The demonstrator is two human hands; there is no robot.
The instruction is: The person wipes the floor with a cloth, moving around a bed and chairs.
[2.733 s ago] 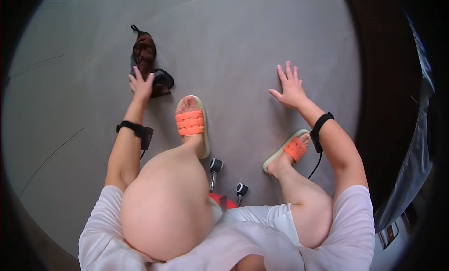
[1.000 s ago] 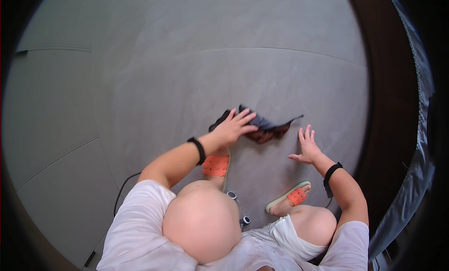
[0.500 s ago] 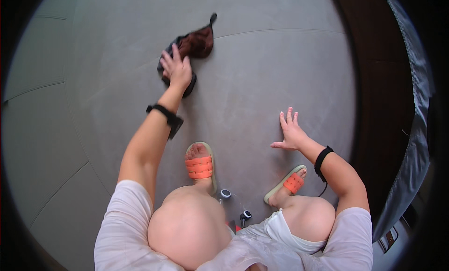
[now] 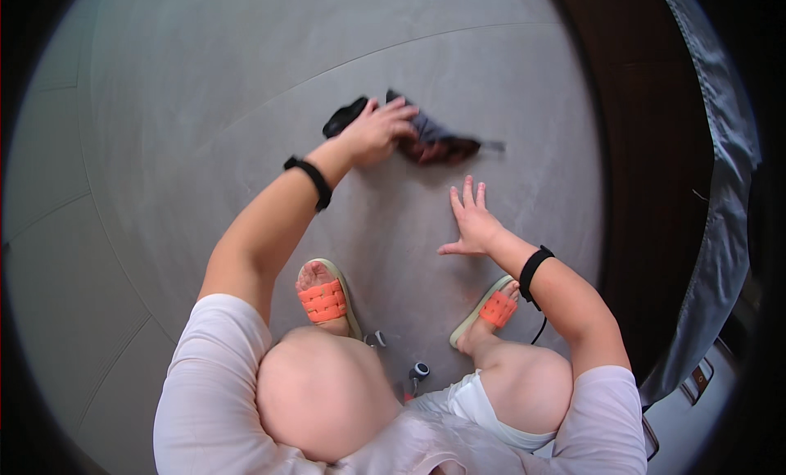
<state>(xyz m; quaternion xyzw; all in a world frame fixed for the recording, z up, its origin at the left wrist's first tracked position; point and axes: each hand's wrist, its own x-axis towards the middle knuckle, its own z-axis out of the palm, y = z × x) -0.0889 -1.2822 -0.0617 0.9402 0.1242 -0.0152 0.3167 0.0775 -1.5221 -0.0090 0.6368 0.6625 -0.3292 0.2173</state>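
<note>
My left hand (image 4: 377,135), fingers bent, grips the middle of what looks like a dark boot (image 4: 434,131). One end is a rounded black part (image 4: 345,117); the other is a soft grey shaft showing brown, with a small loop at its tip. Motion blurs the boot, and my hand hides its middle. My right hand (image 4: 473,225) is open and empty, its fingers spread above the floor just below the shaft end.
Grey floor (image 4: 246,147) with thin seams lies around. A dark brown panel (image 4: 647,147) and a shiny grey cloth (image 4: 725,188) border the right side. My feet in orange sandals (image 4: 322,300) stand nearby; small round-topped objects (image 4: 419,371) sit between my legs.
My left hand has moved right and toward me with the boot, swinging its shaft end round to point right. My right hand stays open and appears slightly further left.
</note>
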